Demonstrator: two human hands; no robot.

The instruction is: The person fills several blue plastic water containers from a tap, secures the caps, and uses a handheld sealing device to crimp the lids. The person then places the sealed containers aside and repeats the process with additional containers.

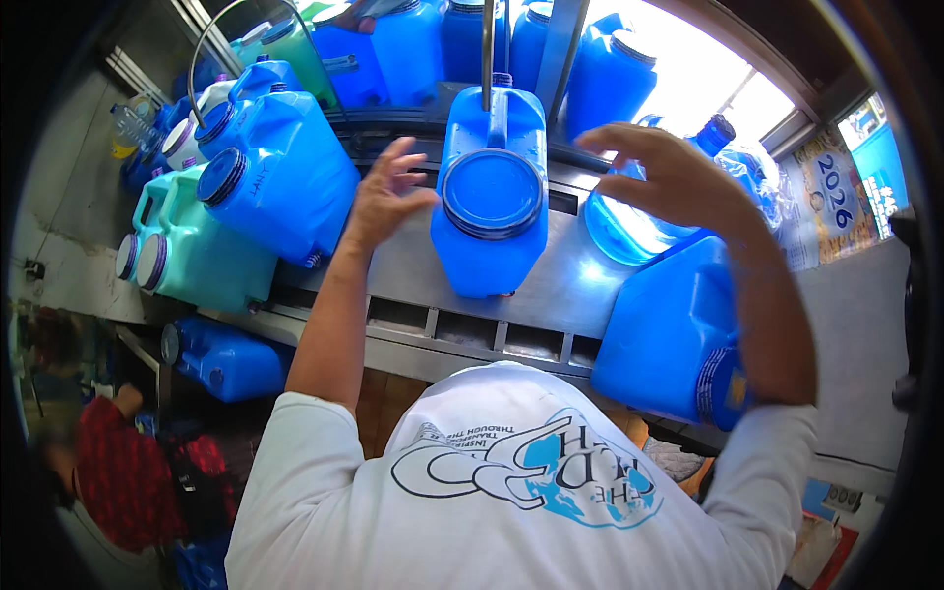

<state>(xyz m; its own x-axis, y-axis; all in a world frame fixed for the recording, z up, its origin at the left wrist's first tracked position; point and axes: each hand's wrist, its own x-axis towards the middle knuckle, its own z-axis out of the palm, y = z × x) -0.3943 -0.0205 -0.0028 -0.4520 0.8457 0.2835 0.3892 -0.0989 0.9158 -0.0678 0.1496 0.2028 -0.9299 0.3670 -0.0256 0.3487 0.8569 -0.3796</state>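
A blue plastic water container (483, 258) with a wide dark-rimmed cap (493, 190) stands upright on the steel counter (413, 273) in front of me. Just left of it, my left hand (391, 192) is raised with spread fingers and holds nothing. Over the right side, my right hand (656, 173) hangs empty, its thumb apart from the fingers, above a round clear blue bottle (627, 236). A metal rod (487, 59) comes down behind the middle container's handle.
Blue containers (295, 162) and pale green ones (214, 243) crowd the left. Another blue container (664, 324) lies at the right edge near my forearm. More containers (409, 55) stand behind the window frame. A person in red (122, 472) is at the lower left.
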